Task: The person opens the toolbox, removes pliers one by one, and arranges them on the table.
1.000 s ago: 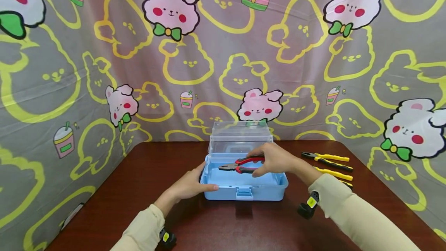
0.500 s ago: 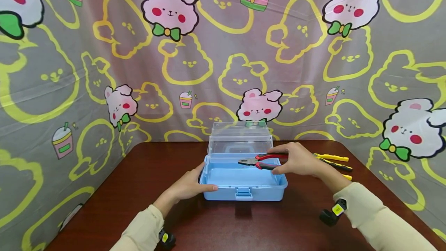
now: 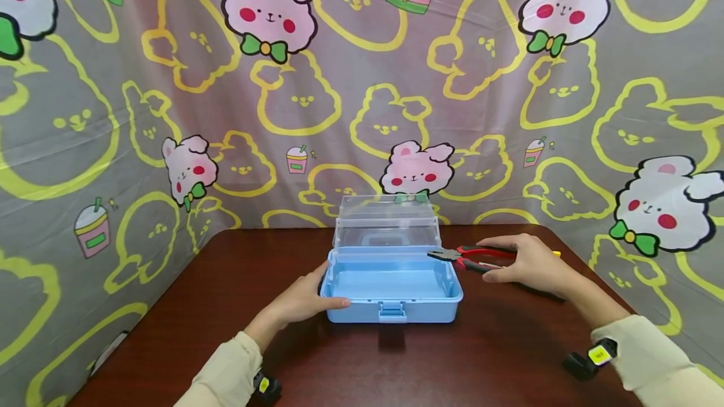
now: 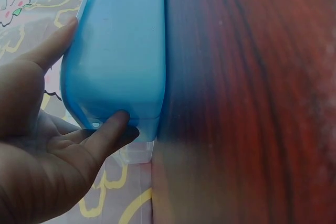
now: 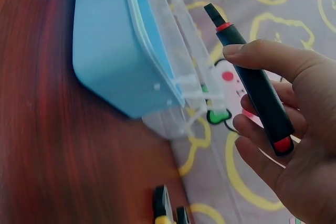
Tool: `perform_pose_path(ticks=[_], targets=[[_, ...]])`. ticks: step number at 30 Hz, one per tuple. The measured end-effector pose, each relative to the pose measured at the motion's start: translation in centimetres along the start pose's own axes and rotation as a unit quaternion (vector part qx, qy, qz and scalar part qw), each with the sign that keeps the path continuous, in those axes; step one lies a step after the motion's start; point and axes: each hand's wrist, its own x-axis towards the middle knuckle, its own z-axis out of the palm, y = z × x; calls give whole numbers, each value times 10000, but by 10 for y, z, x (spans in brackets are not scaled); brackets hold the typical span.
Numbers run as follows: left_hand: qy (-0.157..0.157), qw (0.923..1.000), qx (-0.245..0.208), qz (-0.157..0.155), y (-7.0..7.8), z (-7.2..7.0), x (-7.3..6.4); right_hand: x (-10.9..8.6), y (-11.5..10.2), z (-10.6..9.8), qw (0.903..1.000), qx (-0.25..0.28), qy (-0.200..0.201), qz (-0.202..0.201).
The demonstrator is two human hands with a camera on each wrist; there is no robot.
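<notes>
A light-blue toolbox (image 3: 424, 313) stands on the table with its clear lid (image 3: 367, 231) tilted back. The left hand (image 3: 305, 299) holds its left end. In the left wrist view, the thumb lies at the box's rim and the fingers press round its side. Combination pliers (image 3: 450, 255) with red-and-black handles are in the right hand (image 3: 528, 264), which pinches the handles between thumb and fingers. They are in the air at the toolbox's right end, their metal head pointing left. In the right wrist view, one dark pliers handle (image 5: 260, 95) shows edge-on.
Behind the right hand, yellow-and-black-handled tools (image 3: 545, 294) lie on the table's right side, mostly hidden. Tool ends (image 5: 163, 203) also show low in the right wrist view. The dark red-brown table (image 3: 260, 250) ends at a cartoon-print curtain (image 3: 317, 105).
My right hand has carried the red-and-black pliers rightward, from over the toolbox to its right end, covering more of the yellow-handled tools. The left hand stays on the box.
</notes>
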Motion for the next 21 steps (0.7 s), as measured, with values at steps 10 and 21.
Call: perform_pose_path(ticks=[10, 21], targets=[[-20, 10000, 66, 65, -2, 1, 2, -28, 31, -12, 9981, 18, 114, 601], [-14, 10000, 27, 10, -5, 1, 2, -56, 75, -5, 9960, 332, -12, 835]])
